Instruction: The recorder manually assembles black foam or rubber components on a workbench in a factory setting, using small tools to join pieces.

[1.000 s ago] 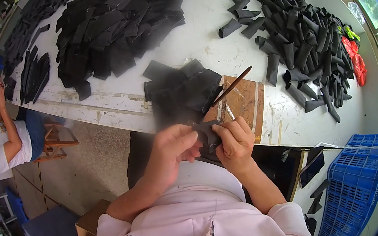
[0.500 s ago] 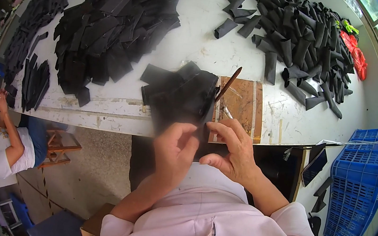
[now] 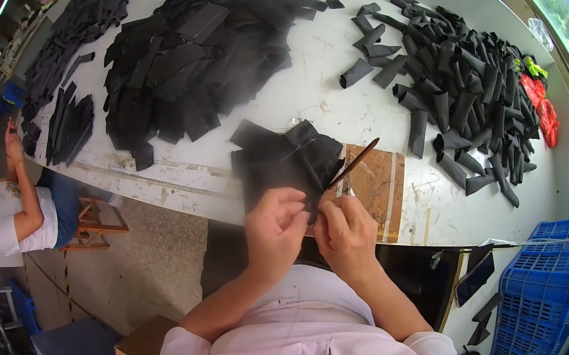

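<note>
At the table's front edge, my left hand [image 3: 275, 234] is closed, its thumb and fingertips pinching the edge of a black fabric piece [image 3: 312, 199]. My right hand [image 3: 347, 235] meets it from the right, also pinched on that piece; the fingertips hide most of the grip. Beyond the hands lies a small heap of black fabric pieces [image 3: 270, 150]. A slim brown pointed stick [image 3: 356, 161] leans up beside the heap, over a worn brown board [image 3: 385, 191].
A large pile of flat black pieces [image 3: 192, 58] covers the table's left. Rolled black fabric tubes [image 3: 466, 79] are piled at right, near a red plastic bag [image 3: 541, 111]. A blue crate [image 3: 541, 305] stands at right. Another person [image 3: 14, 214] sits at far left.
My right hand has closed from a spread thumb and fingers into a pinch and come nearer my left hand. The whole view has shifted slightly.
</note>
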`<state>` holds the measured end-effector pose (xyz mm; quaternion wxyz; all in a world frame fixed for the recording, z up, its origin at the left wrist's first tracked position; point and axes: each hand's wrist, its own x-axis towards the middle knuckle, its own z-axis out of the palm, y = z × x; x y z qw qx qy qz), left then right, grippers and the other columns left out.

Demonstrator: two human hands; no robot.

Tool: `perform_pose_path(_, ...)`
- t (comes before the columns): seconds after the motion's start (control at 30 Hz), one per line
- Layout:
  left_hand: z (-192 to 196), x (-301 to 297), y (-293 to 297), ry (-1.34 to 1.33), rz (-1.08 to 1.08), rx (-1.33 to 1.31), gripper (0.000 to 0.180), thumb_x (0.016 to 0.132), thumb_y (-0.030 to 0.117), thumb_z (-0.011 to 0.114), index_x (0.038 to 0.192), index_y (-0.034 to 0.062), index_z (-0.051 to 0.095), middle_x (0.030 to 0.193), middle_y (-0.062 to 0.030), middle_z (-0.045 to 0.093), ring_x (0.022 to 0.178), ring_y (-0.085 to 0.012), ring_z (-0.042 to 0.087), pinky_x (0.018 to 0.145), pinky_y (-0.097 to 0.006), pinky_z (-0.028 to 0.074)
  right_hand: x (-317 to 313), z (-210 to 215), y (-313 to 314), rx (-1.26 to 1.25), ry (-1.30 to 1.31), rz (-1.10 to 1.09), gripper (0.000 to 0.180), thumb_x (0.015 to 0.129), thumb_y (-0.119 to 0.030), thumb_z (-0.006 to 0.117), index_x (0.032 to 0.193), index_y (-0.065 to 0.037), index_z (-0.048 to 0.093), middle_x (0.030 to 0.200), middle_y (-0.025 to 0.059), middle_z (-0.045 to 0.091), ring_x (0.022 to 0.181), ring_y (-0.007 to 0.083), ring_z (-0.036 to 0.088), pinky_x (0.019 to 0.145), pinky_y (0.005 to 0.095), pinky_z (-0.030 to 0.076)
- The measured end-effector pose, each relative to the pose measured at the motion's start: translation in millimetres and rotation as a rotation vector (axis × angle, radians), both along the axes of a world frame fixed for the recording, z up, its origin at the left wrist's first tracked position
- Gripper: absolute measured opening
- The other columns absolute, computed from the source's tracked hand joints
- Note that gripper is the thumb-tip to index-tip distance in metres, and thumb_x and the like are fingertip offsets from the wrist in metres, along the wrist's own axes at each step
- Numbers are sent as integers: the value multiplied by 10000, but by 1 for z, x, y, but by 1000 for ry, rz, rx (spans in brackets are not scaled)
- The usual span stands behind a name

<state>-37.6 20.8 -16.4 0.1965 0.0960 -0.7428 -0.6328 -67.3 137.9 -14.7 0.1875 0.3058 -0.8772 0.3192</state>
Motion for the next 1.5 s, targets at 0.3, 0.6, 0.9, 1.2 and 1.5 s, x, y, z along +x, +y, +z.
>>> perform_pose_path(0.3,12,-3,-10,-87,-137,257,179,723,-35,601,887,-3,537,714,-36,595,517,-25,495,415,-153,364,-4,14,0,-392,-386,-11,138,657,61,570,774,-12,568,708,87,521,546,183,519,475,271,418)
perform_pose_path(0.6,6,-3,-2,252,50,-400,173,682,-60,599,840,5,572,691,-91,607,504,-136,549,465,-233,435,2,7,-7,-321,-202,1,158,673,49,566,820,5,530,726,103,521,524,176,506,439,258,403)
perform_pose_path(0.9,2,1,-2,153,-29,-216,195,695,-70,580,868,17,558,626,-77,564,464,-72,490,425,-245,396,-2,6,-6,-208,-161,27,170,678,19,606,835,-5,546,707,117,515,543,246,528,464,306,417)
perform_pose_path(1.2,-5,-9,-19,-217,-268,622,190,731,-48,561,899,-1,487,755,-87,605,562,-38,524,442,-146,382,-3,-4,-8,-49,-76,-16,200,630,70,553,812,-6,515,725,125,510,569,277,523,482,348,419)
perform_pose_path(1.5,-11,-7,-23,-200,-479,723,223,677,-57,487,889,-3,448,689,0,483,597,-29,455,504,-160,400,-6,-1,5,-721,-851,146,48,704,0,612,724,9,569,639,6,436,520,79,398,430,209,289)
